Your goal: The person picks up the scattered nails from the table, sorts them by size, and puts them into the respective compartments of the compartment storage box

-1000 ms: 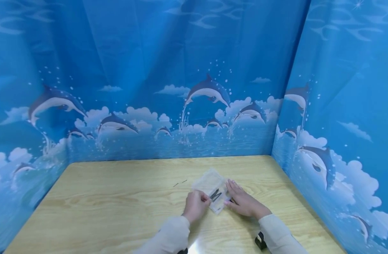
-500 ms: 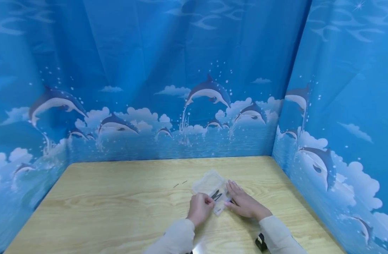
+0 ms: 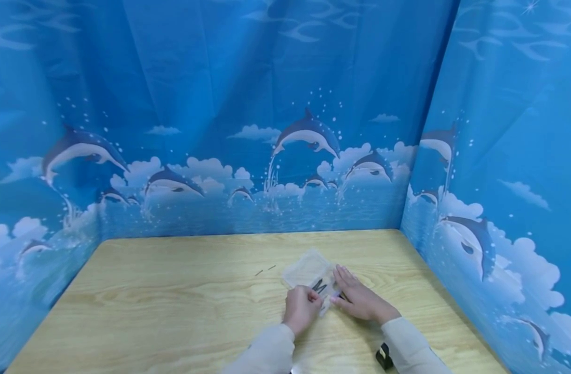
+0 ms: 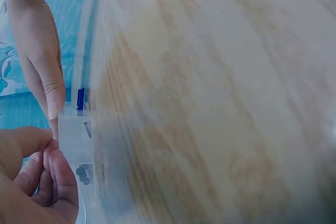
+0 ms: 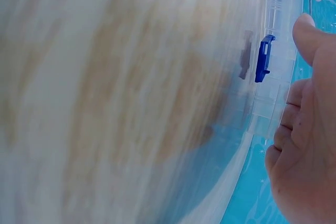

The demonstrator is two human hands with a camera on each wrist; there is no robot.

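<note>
A clear plastic compartment box (image 3: 331,286) lies on the table, its see-through lid (image 3: 306,269) tipped back towards the far left. Dark nail-like pieces (image 3: 319,286) lie in one compartment. My left hand (image 3: 303,309) is over the near left part of the box, thumb and fingertips together. In the right wrist view a thin dark nail-like pin (image 5: 310,4) sticks out from those fingertips. My right hand (image 3: 361,299) rests against the box's right side with fingers extended and thumb apart. A blue latch (image 5: 264,59) shows on the box's side.
Two thin dark pins (image 3: 265,270) lie on the wood-grain table (image 3: 173,301), left of the lid. Blue dolphin-print curtains (image 3: 248,208) stand behind and to the right of the table. A black wrist mount (image 3: 384,357) sits under the right sleeve.
My left hand has moved a little to the right and nearer along the box, covering more of its near compartments. The right hand, box and loose pins have stayed in place.
</note>
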